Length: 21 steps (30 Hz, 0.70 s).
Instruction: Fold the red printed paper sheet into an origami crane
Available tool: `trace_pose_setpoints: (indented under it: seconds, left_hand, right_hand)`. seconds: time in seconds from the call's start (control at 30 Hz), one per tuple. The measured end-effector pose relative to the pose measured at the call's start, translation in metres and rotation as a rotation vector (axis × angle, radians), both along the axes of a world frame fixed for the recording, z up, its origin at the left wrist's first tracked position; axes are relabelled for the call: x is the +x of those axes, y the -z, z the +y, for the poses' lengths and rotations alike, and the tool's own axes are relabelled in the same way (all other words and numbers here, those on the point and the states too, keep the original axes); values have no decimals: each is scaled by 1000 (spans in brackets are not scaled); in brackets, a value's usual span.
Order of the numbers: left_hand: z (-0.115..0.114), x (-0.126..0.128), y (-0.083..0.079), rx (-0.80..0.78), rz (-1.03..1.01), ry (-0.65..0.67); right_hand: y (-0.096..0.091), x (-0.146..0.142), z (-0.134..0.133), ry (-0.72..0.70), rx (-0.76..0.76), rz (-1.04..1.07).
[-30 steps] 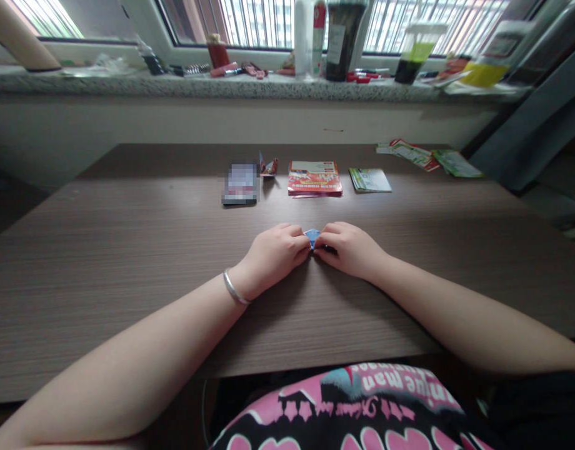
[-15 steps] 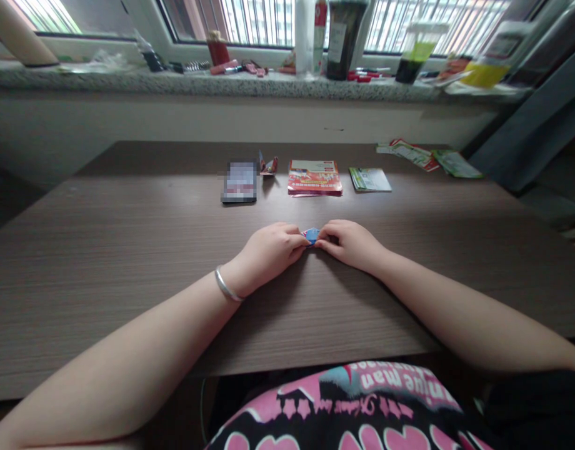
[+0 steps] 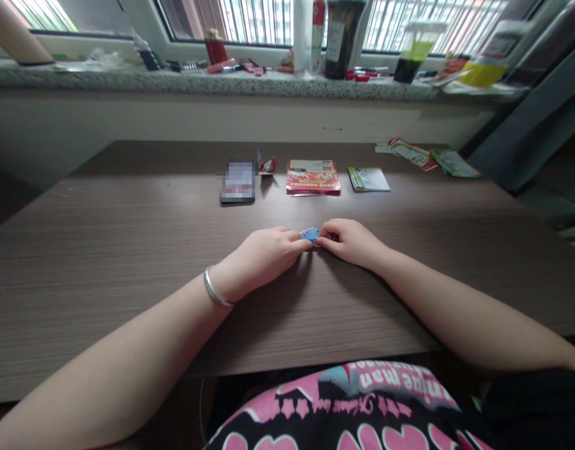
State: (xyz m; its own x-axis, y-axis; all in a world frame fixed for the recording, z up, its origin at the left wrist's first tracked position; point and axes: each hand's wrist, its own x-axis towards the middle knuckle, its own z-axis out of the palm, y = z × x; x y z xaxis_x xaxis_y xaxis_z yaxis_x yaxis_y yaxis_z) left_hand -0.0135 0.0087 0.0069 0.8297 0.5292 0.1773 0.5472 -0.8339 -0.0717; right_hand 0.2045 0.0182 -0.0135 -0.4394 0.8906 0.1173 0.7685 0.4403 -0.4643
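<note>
A small folded piece of blue paper point(image 3: 310, 234), with some red and white at its left side, is held between my two hands just above or on the table. My left hand point(image 3: 274, 250), with a silver bangle point(image 3: 215, 289) at the wrist, pinches its left and lower side between thumb and fingers. At the right end, the thumb and fingertips of my right hand point(image 3: 350, 240) close on it. My fingers hide part of the paper, so its full shape cannot be made out.
Beyond my hands on the brown table point(image 3: 128, 250) lie a phone-like device point(image 3: 238, 181), a folded paper piece point(image 3: 267, 165), a stack of red leaflets point(image 3: 313, 177) and a green-white stack point(image 3: 369, 179). Loose leaflets point(image 3: 412, 153) lie far right. Bottles and pens line the windowsill point(image 3: 250, 85).
My left hand has shifted slightly, its thumb now reaching further right along the paper's lower edge. The right hand stays nearly in place, and more of the blue face shows.
</note>
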Motion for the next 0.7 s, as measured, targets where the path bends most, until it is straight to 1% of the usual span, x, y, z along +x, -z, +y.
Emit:
trace_pose_setpoints:
  seconds: [0.13, 0.33, 0.53, 0.7]
  left_hand:
    - [1, -1, 1, 7, 8, 13]
    - [2, 0, 2, 41, 50, 18]
    - [-1, 2, 2, 76, 77, 23]
    - [-2, 3, 6, 110, 64, 18]
  right_hand:
    - [-2, 0, -1, 9, 7, -13]
    - [-2, -2, -3, 40, 45, -87]
    - [-3, -3, -3, 65, 9, -65]
    - [-5, -5, -2, 86, 23, -87]
